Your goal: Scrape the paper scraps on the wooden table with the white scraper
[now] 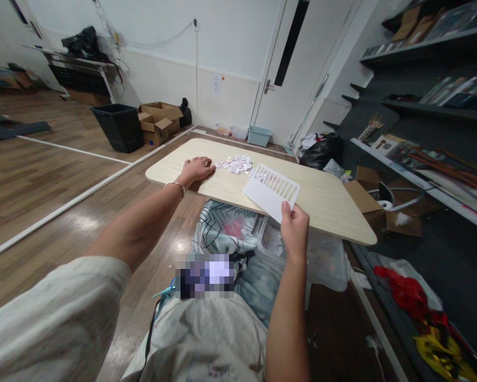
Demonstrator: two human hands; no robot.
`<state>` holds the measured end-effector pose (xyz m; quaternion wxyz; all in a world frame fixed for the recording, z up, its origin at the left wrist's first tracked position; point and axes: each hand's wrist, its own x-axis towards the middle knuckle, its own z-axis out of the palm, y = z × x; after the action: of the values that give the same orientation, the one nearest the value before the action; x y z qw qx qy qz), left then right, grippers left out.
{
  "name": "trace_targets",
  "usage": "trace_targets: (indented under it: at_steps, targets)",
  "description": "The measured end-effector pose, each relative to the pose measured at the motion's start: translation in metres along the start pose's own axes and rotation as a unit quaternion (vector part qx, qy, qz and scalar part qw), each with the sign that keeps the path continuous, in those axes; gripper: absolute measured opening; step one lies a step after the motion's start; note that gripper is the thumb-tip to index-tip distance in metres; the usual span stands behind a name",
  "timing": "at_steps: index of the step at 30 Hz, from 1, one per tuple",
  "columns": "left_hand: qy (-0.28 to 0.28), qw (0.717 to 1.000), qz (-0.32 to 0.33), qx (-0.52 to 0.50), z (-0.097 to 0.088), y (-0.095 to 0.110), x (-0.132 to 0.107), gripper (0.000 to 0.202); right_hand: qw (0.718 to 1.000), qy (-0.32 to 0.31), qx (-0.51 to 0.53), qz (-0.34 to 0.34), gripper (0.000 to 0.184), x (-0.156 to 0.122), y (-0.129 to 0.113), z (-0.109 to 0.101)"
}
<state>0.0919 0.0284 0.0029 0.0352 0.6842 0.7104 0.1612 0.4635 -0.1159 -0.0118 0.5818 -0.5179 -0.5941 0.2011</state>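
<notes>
My right hand [296, 227] pinches the near corner of a flat white slotted card [262, 192], thumb on top. A row of long cut-out slots runs along the card's far side, and the card is held over the table [326, 199]. Just left of it lies a loose pile of small white and pinkish paper pieces [238, 164]. My left hand [197, 170] rests palm down on the tabletop, its fingertips close to the pile's left side. It holds nothing that I can see.
Below the table edge are a clear plastic bin [328, 257] and a patterned cloth [210, 225]. A black bin [119, 127] and cardboard boxes [156, 124] stand back left. Dark shelves [421, 114] line the right side, with an open carton [365, 196] before them.
</notes>
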Motion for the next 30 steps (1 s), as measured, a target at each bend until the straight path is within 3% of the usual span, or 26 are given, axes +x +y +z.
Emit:
trace_targets:
  at_steps: [5,11,21,30]
  targets:
    - [0.005,1.000,-0.001,-0.005,0.000,0.001,0.000,0.051,1.000,0.009,0.011,-0.005,0.068,-0.001,-0.003,0.002]
    - [0.005,1.000,-0.003,-0.002,-0.001,0.002,0.000,0.050,0.999,-0.023,0.036,-0.003,0.070,-0.001,-0.002,0.010]
    - [0.007,1.000,-0.004,-0.003,-0.001,0.001,0.000,0.048,1.000,-0.008,-0.007,-0.027,0.062,-0.008,-0.025,-0.019]
    - [0.008,1.000,0.001,0.003,0.000,0.000,0.000,0.046,1.000,-0.018,-0.018,-0.017,0.069,-0.006,-0.020,-0.012]
